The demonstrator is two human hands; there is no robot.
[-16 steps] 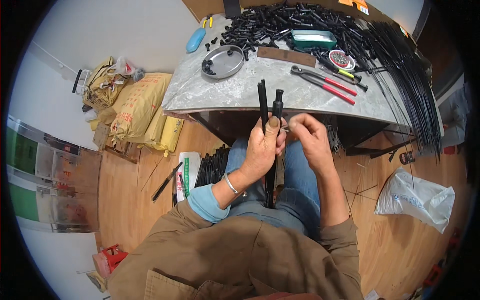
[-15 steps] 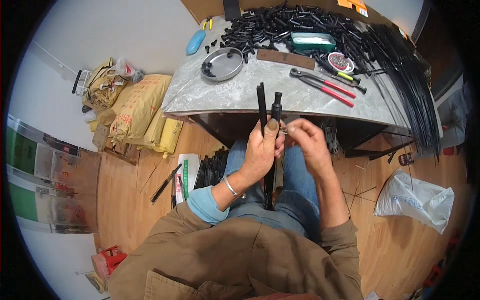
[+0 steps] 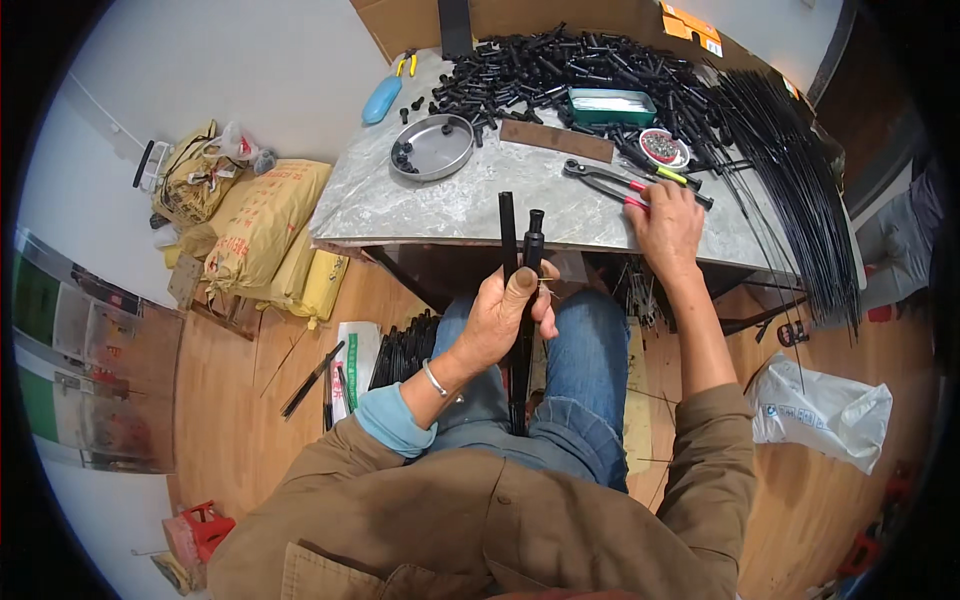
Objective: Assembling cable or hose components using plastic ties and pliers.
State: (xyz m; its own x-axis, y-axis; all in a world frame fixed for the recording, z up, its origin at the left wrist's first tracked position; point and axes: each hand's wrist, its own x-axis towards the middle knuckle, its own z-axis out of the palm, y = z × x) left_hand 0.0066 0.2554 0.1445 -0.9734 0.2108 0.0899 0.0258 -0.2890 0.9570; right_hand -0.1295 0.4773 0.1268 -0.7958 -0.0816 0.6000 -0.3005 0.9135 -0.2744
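Note:
My left hand (image 3: 503, 315) is closed round two upright black tubes above my lap. One is a plain slim black tube (image 3: 507, 225); the other, a thicker black tube with a flared tip (image 3: 534, 235), stands to its right. A short thin wire pokes out by the fingertips. On the grey table's right side, my right hand (image 3: 670, 228) is closed over the red handles of the long-armed nippers (image 3: 600, 180), which lie with their dark jaws pointing left. The fingers partly hide the handles. The tubes' lower ends reach down between my thighs.
A heap of black tubular parts (image 3: 560, 70) covers the table's back. In front are a round metal tray (image 3: 440, 155), a brown bar (image 3: 555, 140), a green box (image 3: 610, 107) and a bowl of small metal pieces (image 3: 663, 148). Long black rods (image 3: 795, 180) overhang the right edge.
My right hand has left the tubes and moved up and right onto the nippers' handles. My left hand still holds both tubes, slightly lower in view.

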